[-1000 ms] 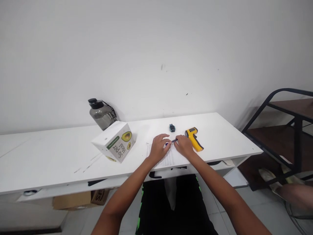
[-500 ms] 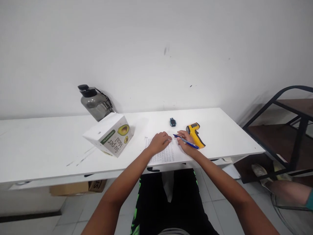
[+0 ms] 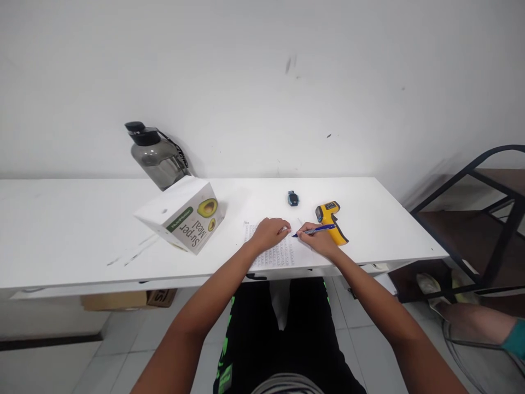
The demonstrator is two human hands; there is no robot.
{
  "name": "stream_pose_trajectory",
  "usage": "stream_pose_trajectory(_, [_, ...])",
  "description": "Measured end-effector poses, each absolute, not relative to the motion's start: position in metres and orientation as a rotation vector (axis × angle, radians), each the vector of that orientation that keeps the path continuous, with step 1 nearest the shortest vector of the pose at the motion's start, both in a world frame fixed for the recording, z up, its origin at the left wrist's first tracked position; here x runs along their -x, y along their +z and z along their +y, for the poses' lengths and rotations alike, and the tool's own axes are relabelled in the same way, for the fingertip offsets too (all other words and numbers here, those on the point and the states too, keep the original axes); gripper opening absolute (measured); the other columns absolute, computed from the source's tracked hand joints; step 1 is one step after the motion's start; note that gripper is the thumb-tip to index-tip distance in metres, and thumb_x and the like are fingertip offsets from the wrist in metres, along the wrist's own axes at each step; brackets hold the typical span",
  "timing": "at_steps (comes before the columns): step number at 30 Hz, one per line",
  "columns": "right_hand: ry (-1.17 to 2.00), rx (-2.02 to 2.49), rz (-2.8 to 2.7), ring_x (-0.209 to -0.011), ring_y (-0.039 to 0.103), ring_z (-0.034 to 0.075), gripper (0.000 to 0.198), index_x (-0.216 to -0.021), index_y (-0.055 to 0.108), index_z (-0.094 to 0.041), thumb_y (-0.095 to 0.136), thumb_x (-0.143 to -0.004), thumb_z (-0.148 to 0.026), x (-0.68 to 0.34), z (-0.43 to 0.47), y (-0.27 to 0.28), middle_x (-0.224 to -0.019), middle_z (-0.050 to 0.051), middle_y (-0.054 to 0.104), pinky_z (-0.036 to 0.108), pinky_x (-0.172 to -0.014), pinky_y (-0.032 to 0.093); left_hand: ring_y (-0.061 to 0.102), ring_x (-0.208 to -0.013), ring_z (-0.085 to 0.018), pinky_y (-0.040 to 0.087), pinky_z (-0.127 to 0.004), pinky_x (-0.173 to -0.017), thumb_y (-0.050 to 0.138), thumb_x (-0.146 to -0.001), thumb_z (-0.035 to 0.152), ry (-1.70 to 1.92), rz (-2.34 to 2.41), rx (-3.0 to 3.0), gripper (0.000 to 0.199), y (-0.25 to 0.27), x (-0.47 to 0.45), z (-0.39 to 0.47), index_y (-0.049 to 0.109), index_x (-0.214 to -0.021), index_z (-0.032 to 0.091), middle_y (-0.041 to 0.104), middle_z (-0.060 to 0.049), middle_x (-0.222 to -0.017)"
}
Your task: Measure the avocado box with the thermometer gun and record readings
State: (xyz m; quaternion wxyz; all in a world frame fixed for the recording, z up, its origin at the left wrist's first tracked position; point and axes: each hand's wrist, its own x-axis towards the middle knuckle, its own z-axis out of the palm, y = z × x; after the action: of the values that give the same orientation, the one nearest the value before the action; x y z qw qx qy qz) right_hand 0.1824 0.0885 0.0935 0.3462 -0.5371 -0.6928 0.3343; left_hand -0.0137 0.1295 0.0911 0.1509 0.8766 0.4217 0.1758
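A sheet of paper (image 3: 279,256) with rows of handwriting lies near the front edge of the white table. My right hand (image 3: 318,241) grips a blue pen (image 3: 324,227), its tip down at the sheet. My left hand (image 3: 268,232) rests on the paper to the left of the pen, its fingers curled together. Something small and pale shows at those fingertips, too small to name. Just beyond my right hand lies a yellow and black infrared thermometer gun (image 3: 337,234). Behind the paper is a small dark watch (image 3: 292,198) with a blue-green band.
To the left stand a white carton with avocado pictures (image 3: 192,224) and a grey water bottle (image 3: 158,161) by the wall. A black-framed shelf (image 3: 484,219) is at the right. Another person's arm (image 3: 479,324) reaches in below it. A cardboard box (image 3: 118,301) sits under the table.
The pen has swung in my right hand from slanting across it to lying over it, with its tip now lowered to the paper. My left hand stays on the sheet. The view has tilted slightly.
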Motion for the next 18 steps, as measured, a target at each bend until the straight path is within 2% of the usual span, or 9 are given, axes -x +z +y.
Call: stream_pose_trajectory(18, [0.835, 1.428, -1.874, -0.07, 0.057, 0.016, 0.015, -0.071, 0.062, -0.02, 0.052, -0.077, -0.03, -0.1803, 0.0862, 0.0957, -0.072, 0.0, 0.064, 0.025, -0.062, 0.041, 0.06, -0.079, -0.018, 0.039, -0.031, -0.074, 0.044, -0.09, 0.04, 0.516, 1.215, -2.496, 0.03, 0.0903, 0.0149, 0.1302, 0.064, -0.104, 0.023, 0.065, -0.001, -0.078])
